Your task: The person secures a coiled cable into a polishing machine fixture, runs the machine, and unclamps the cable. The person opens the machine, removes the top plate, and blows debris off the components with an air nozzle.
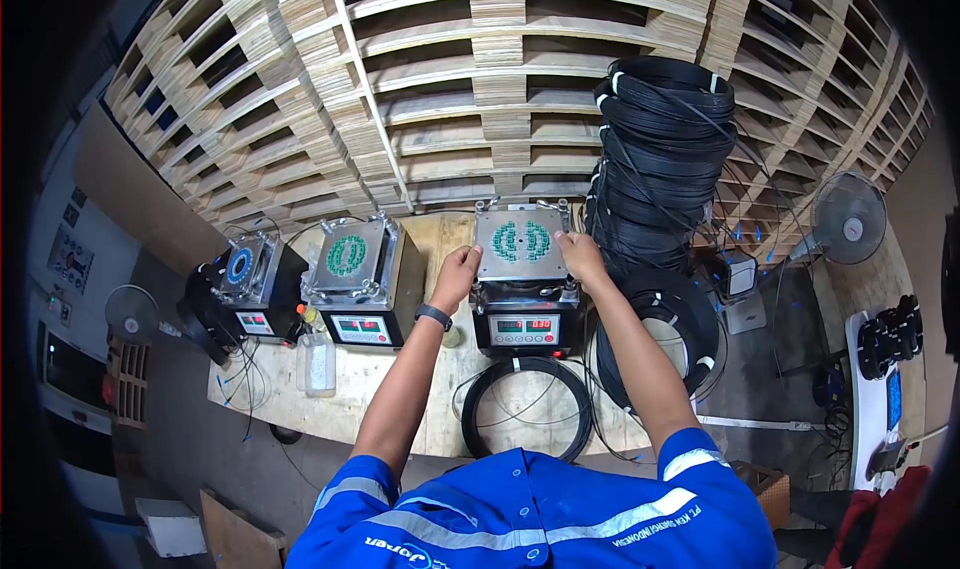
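A square metal plate (pixel 521 274) with a ring of green connectors (pixel 520 241) lies on top of a polishing machine (pixel 527 331) with a lit red display. My left hand (pixel 458 277) is closed at the plate's left edge, thumb toward the top. At the right edge my right hand (pixel 582 257) grips too, its thumb on the plate's upper side. The fingers under both edges are hidden. Metal clamps stand at the plate's corners. A coil of black cable (pixel 527 450) lies on the table in front of the machine.
To the left stand a second machine with a green-ringed plate (pixel 346 255) and a third with a blue-ringed plate (pixel 240 266). A plastic bottle (pixel 317 367) is near them. A tall stack of black cable coils (pixel 660 169) rises at right. Wooden pallets (pixel 500 89) form the back; a fan (pixel 850 229) stands right.
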The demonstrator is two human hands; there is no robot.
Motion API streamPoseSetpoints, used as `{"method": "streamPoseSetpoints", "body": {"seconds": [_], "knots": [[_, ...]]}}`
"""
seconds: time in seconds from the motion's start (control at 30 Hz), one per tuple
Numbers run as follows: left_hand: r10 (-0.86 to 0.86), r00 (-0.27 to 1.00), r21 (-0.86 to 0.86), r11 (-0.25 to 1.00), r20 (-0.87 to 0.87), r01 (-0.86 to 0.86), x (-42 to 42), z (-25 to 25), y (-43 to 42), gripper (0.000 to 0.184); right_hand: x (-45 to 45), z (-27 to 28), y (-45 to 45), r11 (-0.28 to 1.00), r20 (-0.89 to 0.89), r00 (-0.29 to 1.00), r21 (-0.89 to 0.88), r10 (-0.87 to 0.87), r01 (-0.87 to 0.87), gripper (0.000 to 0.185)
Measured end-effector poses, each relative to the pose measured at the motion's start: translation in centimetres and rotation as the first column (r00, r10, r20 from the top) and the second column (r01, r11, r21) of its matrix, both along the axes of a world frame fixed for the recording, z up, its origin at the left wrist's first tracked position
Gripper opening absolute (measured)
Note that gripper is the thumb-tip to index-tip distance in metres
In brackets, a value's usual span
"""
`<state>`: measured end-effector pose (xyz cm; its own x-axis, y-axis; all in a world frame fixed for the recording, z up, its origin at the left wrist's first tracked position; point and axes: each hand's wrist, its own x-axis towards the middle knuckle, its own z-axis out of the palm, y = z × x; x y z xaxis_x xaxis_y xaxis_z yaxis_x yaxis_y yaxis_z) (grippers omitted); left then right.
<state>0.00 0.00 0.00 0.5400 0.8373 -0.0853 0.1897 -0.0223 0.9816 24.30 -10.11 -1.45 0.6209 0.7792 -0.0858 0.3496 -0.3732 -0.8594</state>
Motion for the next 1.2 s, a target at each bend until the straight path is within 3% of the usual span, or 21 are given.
{"method": "streamPoseSetpoints", "body": {"seconds": [0.07, 0.3, 0.37, 0.8, 1.03, 1.2], "knots": [[-0.006, 0.999, 0.009, 1.000, -0.035, 0.007, 0.2, 0.6, -0.4, 0.037, 0.2, -0.8, 0.2, 0.999, 0.121, 0.992, -0.024, -0.031, 0.034, 0.045], [0.010, 0.999, 0.011, 1.000, -0.037, -0.010, 1.2, -1.6, 0.2, 0.038, 0.1, -0.6, 0.1, 0.996, 0.161, 0.984, -0.046, -0.074, 0.083, 0.044], [0.001, 0.996, -0.010, 1.000, -0.088, -0.002, 1.1, -1.3, 0.6, 0.038, 0.1, -0.9, 0.4, 0.995, 0.177, 0.979, 0.027, -0.101, 0.097, 0.042], [0.055, 0.997, 0.100, 0.994, -0.044, -0.051, 1.1, -2.1, 0.9, 0.041, -0.4, -0.6, 0.3, 0.991, 0.128, 0.984, 0.056, -0.124, 0.117, 0.042], [0.002, 0.998, -0.067, 0.998, -0.062, -0.007, 1.5, -1.9, 1.4, 0.037, -0.6, -1.3, 0.4, 0.978, 0.137, 0.975, 0.133, -0.177, 0.159, 0.038], [0.061, 0.996, -0.017, 0.998, -0.062, -0.062, 1.9, -2.9, 1.1, 0.036, -0.6, -1.0, 0.2, 0.985, 0.118, 0.980, 0.086, -0.161, 0.152, 0.038]]}}
